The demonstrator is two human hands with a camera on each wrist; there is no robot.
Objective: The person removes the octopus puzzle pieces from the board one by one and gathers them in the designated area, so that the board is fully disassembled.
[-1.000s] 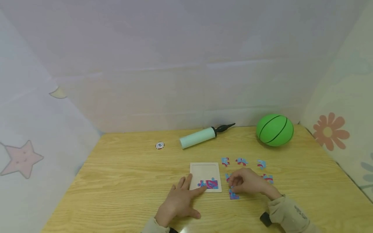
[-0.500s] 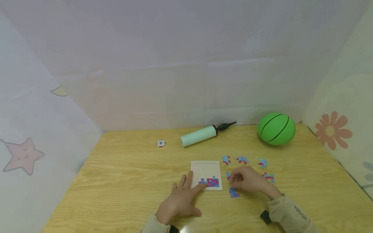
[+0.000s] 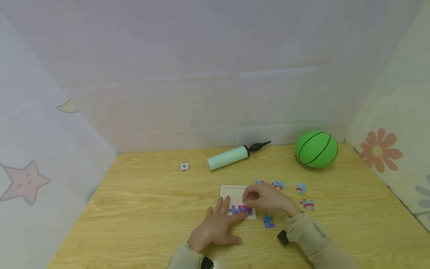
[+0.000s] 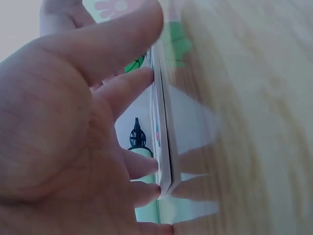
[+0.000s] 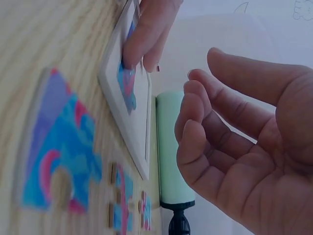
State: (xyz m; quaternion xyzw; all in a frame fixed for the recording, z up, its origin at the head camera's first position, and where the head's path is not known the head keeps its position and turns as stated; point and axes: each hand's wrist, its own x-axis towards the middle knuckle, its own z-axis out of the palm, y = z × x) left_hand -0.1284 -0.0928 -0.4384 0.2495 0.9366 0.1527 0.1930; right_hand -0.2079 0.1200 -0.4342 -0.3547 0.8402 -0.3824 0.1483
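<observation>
My left hand (image 3: 216, 226) lies with spread fingers at the lower left of a white puzzle tray (image 3: 228, 191), its index finger on the blue and pink jigsaw pieces (image 3: 236, 210) set along the tray's bottom. Over the tray's right side is my right hand (image 3: 265, 198), fingers loosely bent. The right wrist view shows a gap between its thumb (image 5: 244, 73) and fingers, with nothing held there. A loose purple and blue corner piece (image 5: 63, 147) lies on the table just right of the tray.
Several loose jigsaw pieces, such as one at the back (image 3: 278, 185) and one at the right (image 3: 307, 204), lie beyond the right hand. A pale green hand pump (image 3: 228, 157), a green ball (image 3: 316, 148) and a poker chip (image 3: 184, 166) stand farther back on the wooden table.
My right hand has moved left from the loose pieces to over the tray. The corner piece beside the tray has turned a little. My left hand has shifted slightly right along the tray.
</observation>
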